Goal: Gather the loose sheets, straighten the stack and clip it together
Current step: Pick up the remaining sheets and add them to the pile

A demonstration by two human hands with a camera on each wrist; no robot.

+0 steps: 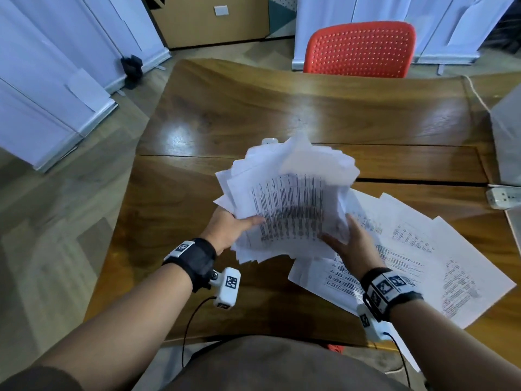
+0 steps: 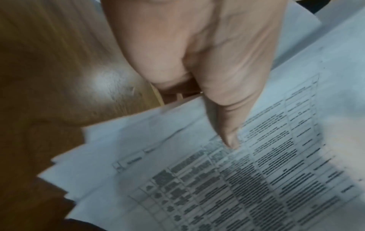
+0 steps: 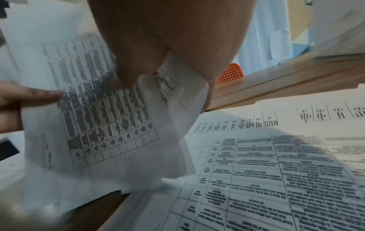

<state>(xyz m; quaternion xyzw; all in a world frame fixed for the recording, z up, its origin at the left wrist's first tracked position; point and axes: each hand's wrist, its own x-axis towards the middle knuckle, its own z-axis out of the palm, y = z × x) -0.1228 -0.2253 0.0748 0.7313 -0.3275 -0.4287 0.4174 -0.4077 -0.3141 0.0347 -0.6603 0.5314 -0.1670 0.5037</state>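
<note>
I see a glossy wooden table with a red perforated chair at its far edge and a power strip at right. My left hand and right hand each grasp the uneven paper stack, raised above the table. Loose printed sheets lie flat at right.

A wooden table is seen, with printed loose sheets and a white power strip laid on it

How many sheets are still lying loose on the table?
3 at least, fanned out by the right hand: one beneath it, one beside it, one farthest right. The held stack may hide more.
</note>
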